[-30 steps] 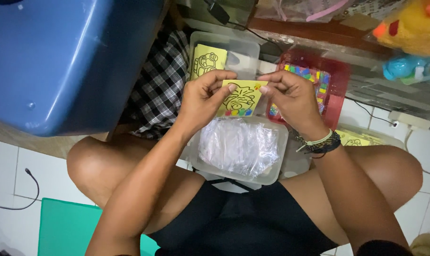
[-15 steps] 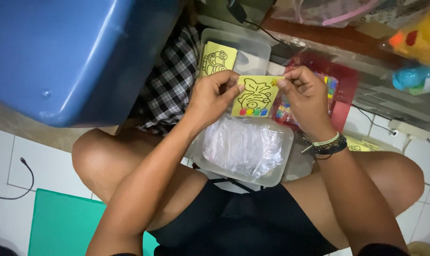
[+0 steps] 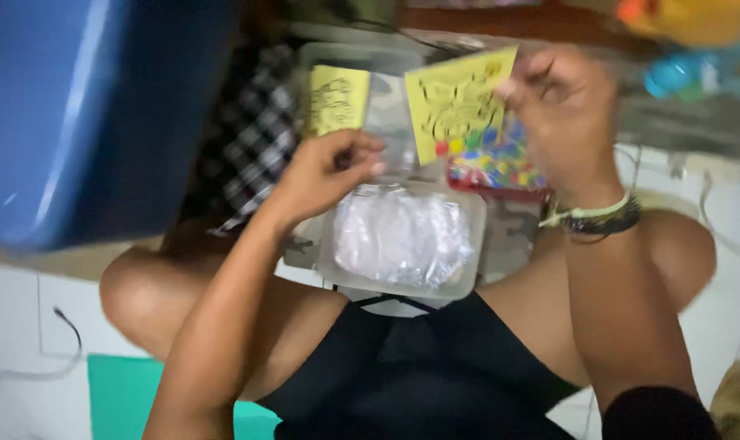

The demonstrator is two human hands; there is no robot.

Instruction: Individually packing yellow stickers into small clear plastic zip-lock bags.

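My right hand (image 3: 566, 114) holds a yellow card (image 3: 455, 102) with a black line drawing and a row of coloured dots, pinched by its right edge and lifted above my lap. My left hand (image 3: 329, 175) has come off the card and hovers, fingers curled, over a clear plastic tub (image 3: 468, 236) holding crumpled clear plastic bags (image 3: 398, 236). Whether its fingers pinch anything is blurred. A second yellow card (image 3: 337, 98) lies in another clear container (image 3: 386, 61) beyond it.
A red tray (image 3: 500, 183) of small coloured pieces sits behind the tub. A blue plastic bin (image 3: 93, 114) fills the upper left, checked cloth (image 3: 252, 138) beside it. A green mat (image 3: 121, 395) lies on the white tiled floor. Colourful toys (image 3: 696, 33) at upper right.
Both hands held the yellow card together before. Now my left hand has let go and dropped toward the tub, while my right hand has carried the card up and to the right.
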